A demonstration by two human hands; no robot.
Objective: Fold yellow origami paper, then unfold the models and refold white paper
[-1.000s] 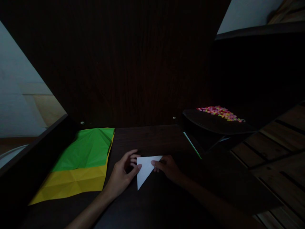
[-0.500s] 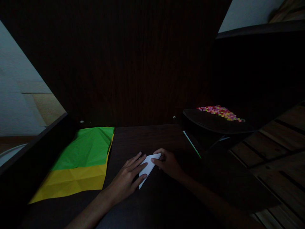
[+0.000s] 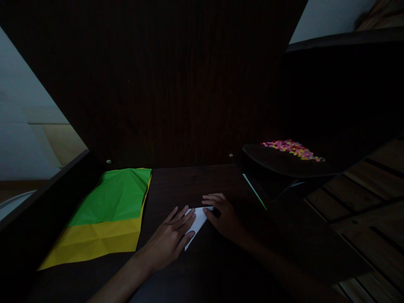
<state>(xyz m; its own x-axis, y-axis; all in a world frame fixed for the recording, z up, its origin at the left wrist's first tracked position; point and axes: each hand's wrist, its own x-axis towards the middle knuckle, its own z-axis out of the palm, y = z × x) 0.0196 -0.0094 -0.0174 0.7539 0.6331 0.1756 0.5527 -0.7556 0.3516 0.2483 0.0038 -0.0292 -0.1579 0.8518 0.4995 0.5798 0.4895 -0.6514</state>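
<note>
A white folded paper (image 3: 198,219), roughly triangular, lies on the dark wooden tabletop (image 3: 189,181). My left hand (image 3: 172,235) rests across its left part with the fingers spread, covering that side of it. At the paper's upper right corner is my right hand (image 3: 223,213), its thumb on the sheet and its fingers stretched along the far edge. The right fingers and thumb are apart, and no grip on the paper shows.
Left of my hands lie a green sheet (image 3: 116,195) and a creased yellow sheet (image 3: 94,240) under it. A thin pale green strip (image 3: 254,191) lies to the right. Small colourful pieces (image 3: 292,148) sit on a curved shelf (image 3: 274,164). A tall dark panel (image 3: 189,84) stands behind.
My right hand has opened from its pinch on the paper's corner, with the fingers now straighter. The paper's corner lies slightly lower. My left hand has barely shifted.
</note>
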